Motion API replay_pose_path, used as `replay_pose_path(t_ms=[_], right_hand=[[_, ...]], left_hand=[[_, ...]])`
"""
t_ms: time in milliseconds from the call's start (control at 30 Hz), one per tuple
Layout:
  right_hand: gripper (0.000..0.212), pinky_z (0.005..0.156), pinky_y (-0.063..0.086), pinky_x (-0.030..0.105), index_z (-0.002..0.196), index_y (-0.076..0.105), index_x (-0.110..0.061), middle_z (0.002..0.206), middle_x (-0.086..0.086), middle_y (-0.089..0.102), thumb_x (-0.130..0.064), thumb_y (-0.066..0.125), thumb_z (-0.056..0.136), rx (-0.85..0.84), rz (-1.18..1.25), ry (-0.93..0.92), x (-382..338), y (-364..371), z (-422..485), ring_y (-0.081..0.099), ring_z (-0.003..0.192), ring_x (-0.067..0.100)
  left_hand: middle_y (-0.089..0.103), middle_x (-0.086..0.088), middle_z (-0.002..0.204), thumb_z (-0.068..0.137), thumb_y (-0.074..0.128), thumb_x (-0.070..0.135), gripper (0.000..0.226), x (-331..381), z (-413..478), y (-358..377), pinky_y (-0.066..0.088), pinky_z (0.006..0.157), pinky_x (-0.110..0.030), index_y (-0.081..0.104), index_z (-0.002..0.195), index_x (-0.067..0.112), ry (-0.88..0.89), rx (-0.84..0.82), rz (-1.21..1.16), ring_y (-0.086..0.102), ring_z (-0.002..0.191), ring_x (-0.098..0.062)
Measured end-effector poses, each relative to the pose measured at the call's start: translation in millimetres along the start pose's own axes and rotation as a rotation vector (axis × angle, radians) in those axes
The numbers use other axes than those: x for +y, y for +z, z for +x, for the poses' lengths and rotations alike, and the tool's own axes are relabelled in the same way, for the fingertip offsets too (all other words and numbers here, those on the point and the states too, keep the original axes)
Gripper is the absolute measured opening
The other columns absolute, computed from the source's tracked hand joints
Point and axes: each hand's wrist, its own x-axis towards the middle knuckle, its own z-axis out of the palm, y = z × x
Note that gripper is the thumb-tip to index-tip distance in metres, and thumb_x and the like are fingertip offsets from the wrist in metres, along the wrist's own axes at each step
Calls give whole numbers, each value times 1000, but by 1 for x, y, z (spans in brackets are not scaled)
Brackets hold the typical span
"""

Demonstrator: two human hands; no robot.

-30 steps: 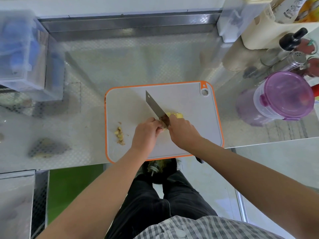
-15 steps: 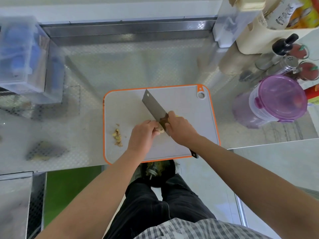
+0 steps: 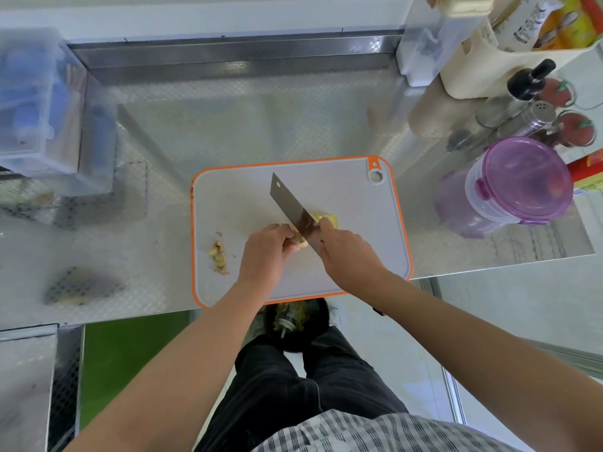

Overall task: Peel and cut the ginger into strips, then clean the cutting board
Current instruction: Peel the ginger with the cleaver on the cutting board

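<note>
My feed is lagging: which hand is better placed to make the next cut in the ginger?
Right. The right hand grips the knife, its blade across the ginger on the cutting board, while the left hand pinches the ginger to steady it.

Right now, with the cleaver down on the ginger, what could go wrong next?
The left hand pinches the small ginger right against the cleaver blade, so a slip could nick its fingers. The right hand grips far forward, near the blade. The cutting board lies at the near edge of the counter and might shift under pressure.
</note>
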Motion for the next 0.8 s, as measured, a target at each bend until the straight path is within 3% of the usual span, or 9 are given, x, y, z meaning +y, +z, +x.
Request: replay_pose_path(t_ms=[133,300,533,800], right_hand=[[19,52,33,34,116,34,-11,73,6,48,-11,38,97,-23,-13,5,2,0,-3,50,64,28],[25,46,25,28,122,32,-10,67,2,40,-10,36,98,-56,-10,10,2,0,-9,39,55,16],[11,47,19,28,107,36,-9,67,0,31,-8,37,96,-67,34,24,-2,0,11,36,59,20],[24,59,34,34,121,36,-8,84,11,51,-9,38,97,-31,75,59,-8,25,30,55,74,36]], left_hand=[[69,-8,79,71,81,9,16,1,1,-1,50,62,-33,72,84,7,-3,5,15,63,67,-27],[68,-8,75,70,81,6,14,4,1,-1,52,59,-33,73,81,7,23,-8,19,63,62,-27],[66,-9,74,70,79,2,12,1,3,2,53,53,-41,73,79,6,44,-42,26,62,57,-30],[65,-5,78,80,73,9,5,-2,1,4,52,58,-43,73,85,11,23,-39,-19,63,63,-27]])
